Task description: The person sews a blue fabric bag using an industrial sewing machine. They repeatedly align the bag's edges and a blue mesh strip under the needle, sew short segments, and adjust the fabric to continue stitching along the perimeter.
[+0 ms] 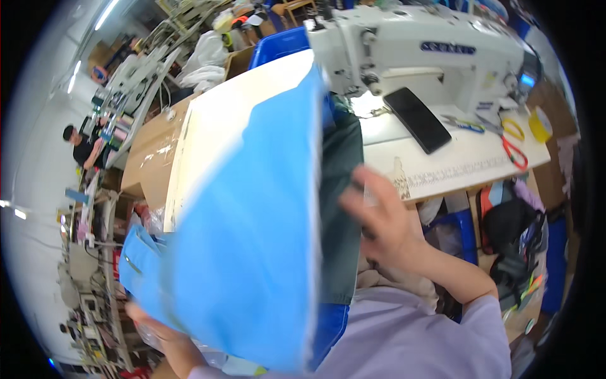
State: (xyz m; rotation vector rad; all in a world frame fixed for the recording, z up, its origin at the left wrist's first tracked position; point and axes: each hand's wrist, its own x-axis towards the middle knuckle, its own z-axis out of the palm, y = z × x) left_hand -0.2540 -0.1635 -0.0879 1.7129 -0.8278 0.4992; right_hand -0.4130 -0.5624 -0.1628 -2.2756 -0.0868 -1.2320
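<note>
The blue cloth (252, 208) is in front of the person, between the left hand (161, 338) and the right hand (382, 218). Its long way runs up and down. The thin top points at the sewing machine (429, 47), and it gets wider below. Its right edge is nearly straight, beside the dark cloth (341, 221). The left hand is at its low left side; I can't tell if it grips. The right hand is blurry, fingers bent and apart. Bare table (218, 123) shows up left; a phone (418, 120) lies right.
</note>
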